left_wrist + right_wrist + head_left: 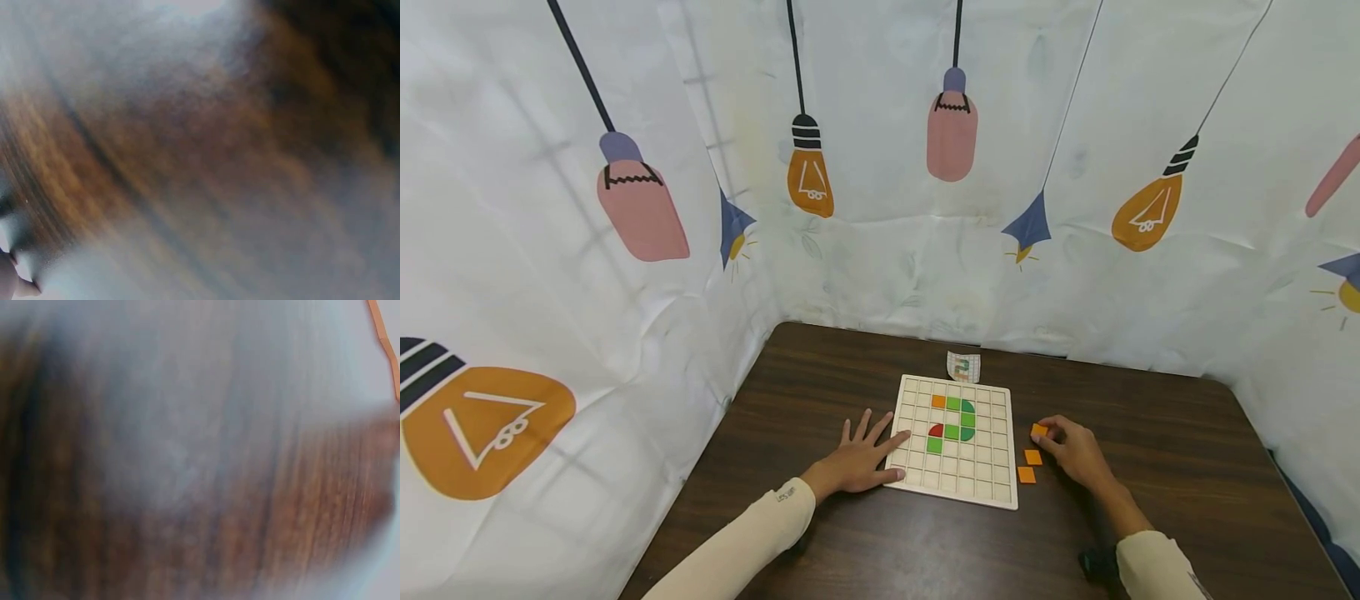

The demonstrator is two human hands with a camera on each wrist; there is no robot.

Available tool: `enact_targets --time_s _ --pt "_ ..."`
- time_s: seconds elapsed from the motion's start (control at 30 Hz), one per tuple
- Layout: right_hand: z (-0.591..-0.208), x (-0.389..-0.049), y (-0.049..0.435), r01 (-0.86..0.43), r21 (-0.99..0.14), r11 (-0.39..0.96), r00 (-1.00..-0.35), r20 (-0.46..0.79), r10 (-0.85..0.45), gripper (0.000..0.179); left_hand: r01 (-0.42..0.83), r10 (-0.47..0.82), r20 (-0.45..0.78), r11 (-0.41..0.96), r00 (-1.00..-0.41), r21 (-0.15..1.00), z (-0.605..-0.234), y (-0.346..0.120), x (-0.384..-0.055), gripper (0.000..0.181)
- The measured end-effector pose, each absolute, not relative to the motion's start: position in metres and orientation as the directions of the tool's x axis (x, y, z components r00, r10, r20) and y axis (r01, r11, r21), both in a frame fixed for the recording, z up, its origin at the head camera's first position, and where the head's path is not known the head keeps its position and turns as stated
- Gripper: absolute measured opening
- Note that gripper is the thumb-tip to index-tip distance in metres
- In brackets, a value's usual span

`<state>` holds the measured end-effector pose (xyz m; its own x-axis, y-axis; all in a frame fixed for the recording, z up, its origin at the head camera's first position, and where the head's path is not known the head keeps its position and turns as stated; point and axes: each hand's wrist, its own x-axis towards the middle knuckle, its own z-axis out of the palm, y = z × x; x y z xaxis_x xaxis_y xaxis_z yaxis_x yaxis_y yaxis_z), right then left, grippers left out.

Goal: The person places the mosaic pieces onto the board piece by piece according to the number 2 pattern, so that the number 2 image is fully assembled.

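Note:
A pale square grid board (pixel 958 487) lies on the table. In its upper middle sit an orange square tile (pixel 938 402), several green tiles (pixel 952 432), some with rounded edges, and a red rounded piece (pixel 936 430). My left hand (pixel 854 463) is spread flat, fingertips and thumb resting on the board's left edge. To the right of the board, my right hand (pixel 1075 450) pinches an orange square tile (pixel 1039 430) at the table top. Two more orange square tiles (pixel 1033 457) lie just below it. Both wrist views show mostly blurred wood, with fingers only at their edges.
A small card with a printed coloured pattern (pixel 963 367) lies behind the board. The dark wooden table (pixel 850 558) meets white curtains (pixel 865 275) printed with lamps at the back and left. A dark object (pixel 1097 565) is beside the right sleeve.

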<state>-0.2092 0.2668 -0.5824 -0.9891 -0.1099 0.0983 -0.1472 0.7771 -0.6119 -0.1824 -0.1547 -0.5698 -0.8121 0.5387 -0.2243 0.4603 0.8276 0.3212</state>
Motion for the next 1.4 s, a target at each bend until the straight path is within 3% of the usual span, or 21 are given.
enact_targets --time_s 0.4,0.63,1.07,1.4 --pt "-0.573 -0.204 0.253 -0.092 -0.742 0.664 -0.995 0.036 -0.098 0.031 0.463 0.540 -0.221 0.827 -0.812 0.318 -0.571 -0.155 -0.182 0.073" --pt "-0.570 -0.203 0.238 -0.130 -0.780 0.612 -0.989 0.059 -0.135 0.029 0.464 0.539 -0.226 0.829 -0.811 0.313 -0.571 -0.155 -0.183 0.074" --pt "-0.562 -0.194 0.200 -0.093 -0.837 0.540 -0.982 -0.011 -0.187 0.030 0.458 0.534 -0.226 0.831 -0.815 0.315 -0.570 -0.155 -0.183 0.074" --pt "-0.568 -0.188 0.177 -0.121 -0.894 0.432 -0.950 -0.022 -0.312 0.029 0.456 0.532 -0.231 0.833 -0.814 0.314 -0.567 -0.154 -0.183 0.075"
